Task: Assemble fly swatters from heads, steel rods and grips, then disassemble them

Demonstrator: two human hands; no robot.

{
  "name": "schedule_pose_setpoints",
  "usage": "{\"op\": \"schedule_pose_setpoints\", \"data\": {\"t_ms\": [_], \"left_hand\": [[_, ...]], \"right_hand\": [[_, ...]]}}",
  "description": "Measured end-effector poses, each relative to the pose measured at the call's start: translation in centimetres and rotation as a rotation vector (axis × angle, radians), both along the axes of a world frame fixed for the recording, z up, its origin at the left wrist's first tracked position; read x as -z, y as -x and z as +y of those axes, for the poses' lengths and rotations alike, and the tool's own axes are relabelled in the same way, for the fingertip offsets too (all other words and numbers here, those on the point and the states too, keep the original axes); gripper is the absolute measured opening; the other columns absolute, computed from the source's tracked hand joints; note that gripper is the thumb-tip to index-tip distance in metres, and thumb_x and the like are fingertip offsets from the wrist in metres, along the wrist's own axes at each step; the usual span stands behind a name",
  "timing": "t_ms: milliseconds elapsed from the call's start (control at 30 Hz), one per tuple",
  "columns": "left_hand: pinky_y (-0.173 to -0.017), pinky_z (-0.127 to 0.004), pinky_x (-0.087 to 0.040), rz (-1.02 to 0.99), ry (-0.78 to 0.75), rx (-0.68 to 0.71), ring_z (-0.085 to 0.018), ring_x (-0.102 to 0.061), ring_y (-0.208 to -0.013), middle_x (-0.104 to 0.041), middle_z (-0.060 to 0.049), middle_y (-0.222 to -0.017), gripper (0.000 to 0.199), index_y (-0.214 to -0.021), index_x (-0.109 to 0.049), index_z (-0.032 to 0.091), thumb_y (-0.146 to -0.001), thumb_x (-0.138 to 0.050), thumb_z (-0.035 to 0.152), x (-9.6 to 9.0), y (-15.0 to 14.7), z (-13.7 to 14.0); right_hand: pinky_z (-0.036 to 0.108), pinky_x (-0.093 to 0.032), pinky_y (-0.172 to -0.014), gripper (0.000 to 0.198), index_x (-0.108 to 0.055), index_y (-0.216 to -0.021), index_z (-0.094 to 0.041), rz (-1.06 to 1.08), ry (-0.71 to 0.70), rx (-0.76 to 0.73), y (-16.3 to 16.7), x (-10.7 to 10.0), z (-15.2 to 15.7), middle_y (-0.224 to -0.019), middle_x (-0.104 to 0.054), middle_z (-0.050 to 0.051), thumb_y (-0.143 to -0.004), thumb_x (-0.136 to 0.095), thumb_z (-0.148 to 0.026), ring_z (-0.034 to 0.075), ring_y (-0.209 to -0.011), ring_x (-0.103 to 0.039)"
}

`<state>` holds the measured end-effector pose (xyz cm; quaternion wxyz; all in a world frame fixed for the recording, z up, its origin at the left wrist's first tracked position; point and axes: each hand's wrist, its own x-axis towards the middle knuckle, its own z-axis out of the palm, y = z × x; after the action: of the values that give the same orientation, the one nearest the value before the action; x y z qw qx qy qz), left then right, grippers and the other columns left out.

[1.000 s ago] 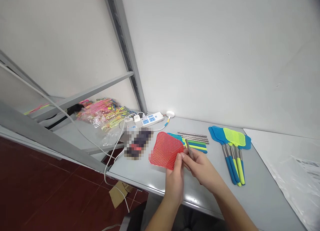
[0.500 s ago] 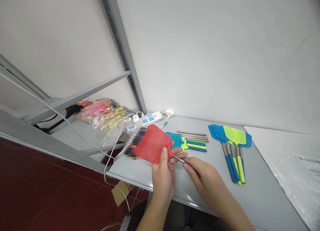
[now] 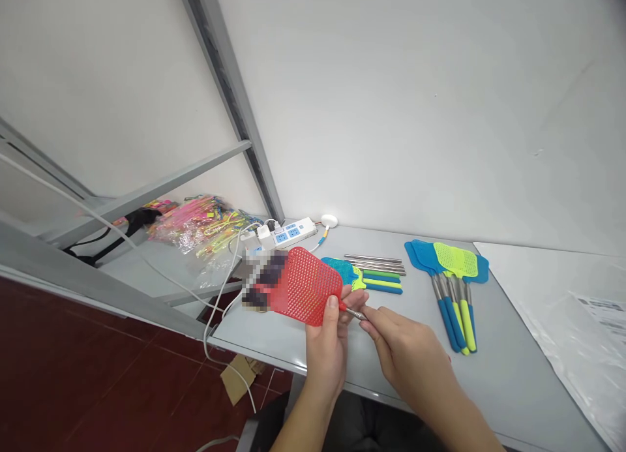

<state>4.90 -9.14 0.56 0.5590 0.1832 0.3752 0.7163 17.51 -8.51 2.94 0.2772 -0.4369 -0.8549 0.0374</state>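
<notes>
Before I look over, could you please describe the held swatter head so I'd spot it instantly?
Look above the grey table, left of the blue and lime swatters. The left hand holds the swatter head and the right hand its metal rod. Unlike those swatters, the head is red.

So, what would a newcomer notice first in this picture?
First, the red mesh, held mid-view in the left fingers, with a metal rod in the right fingers. Next, the blue and yellow swatters piled on the table at right. Then, the bagged colourful bundle on the left shelf.
</notes>
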Motion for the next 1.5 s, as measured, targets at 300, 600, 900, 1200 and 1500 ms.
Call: {"op": "schedule_pose_setpoints", "data": {"t_ms": [300, 600, 900, 1200, 1500], "left_hand": [[-0.098, -0.043, -0.047, -0.024, -0.101, 0.044, -0.027, -0.067, -0.106, -0.076, -0.012, -0.091, 0.031, -0.098, -0.069, 0.014, -0.091, -0.059, 0.043, 0.2, -1.2, 0.0], [-0.095, -0.042, -0.05, 0.056, -0.053, 0.054, -0.026, -0.07, -0.099, -0.075, -0.012, -0.093, 0.032, -0.101, -0.07, 0.013, -0.085, -0.068, 0.04, -0.2, 0.0, 0.8], [-0.099, -0.042, -0.047, 0.054, -0.006, 0.028, -0.025, -0.067, -0.105, -0.071, -0.013, -0.111, 0.034, -0.107, -0.07, 0.015, -0.09, -0.061, 0.043, 1.0, -0.1, -0.3], [-0.101, -0.045, -0.046, 0.085, -0.034, -0.004, -0.025, -0.067, -0.103, -0.073, -0.01, -0.101, 0.03, -0.08, -0.065, 0.017, -0.091, -0.058, 0.044, 1.1, 0.5, -2.0], [-0.087, -0.039, -0.056, 0.08, -0.2, -0.138, -0.019, -0.07, -0.082, -0.071, -0.004, -0.085, 0.028, -0.078, -0.067, 0.018, -0.086, -0.065, 0.045, -2.0, 2.9, -2.4]], "right_hand": [[0.029, -0.038, -0.055, 0.029, -0.064, -0.099, -0.022, 0.04, 0.136, 0.02, -0.3, -0.7, -0.1, -0.08, -0.071, 0.003, -0.097, -0.035, -0.024, 0.02, -0.066, -0.068], [0.028, -0.045, -0.071, 0.021, -0.062, -0.106, -0.031, 0.213, 0.464, -0.026, -1.1, -1.9, 1.2, -0.102, -0.071, -0.002, -0.098, -0.043, -0.031, 0.019, -0.09, -0.066], [0.028, -0.039, -0.062, 0.028, -0.061, -0.089, -0.024, 0.071, 0.437, -0.013, -2.5, -0.5, 0.6, -0.081, -0.066, 0.001, -0.1, -0.038, -0.037, 0.017, -0.072, -0.062], [0.025, -0.036, -0.056, 0.03, -0.053, -0.078, -0.024, 0.033, 0.377, -0.003, -3.3, 1.0, -1.1, -0.071, -0.06, -0.003, -0.1, -0.04, -0.038, 0.013, -0.062, -0.057], [0.028, -0.038, -0.062, 0.024, -0.056, -0.089, -0.024, -0.039, 0.301, -0.025, -8.0, -0.2, -2.3, -0.075, -0.058, -0.001, -0.101, -0.039, -0.035, 0.015, -0.067, -0.056]]}}
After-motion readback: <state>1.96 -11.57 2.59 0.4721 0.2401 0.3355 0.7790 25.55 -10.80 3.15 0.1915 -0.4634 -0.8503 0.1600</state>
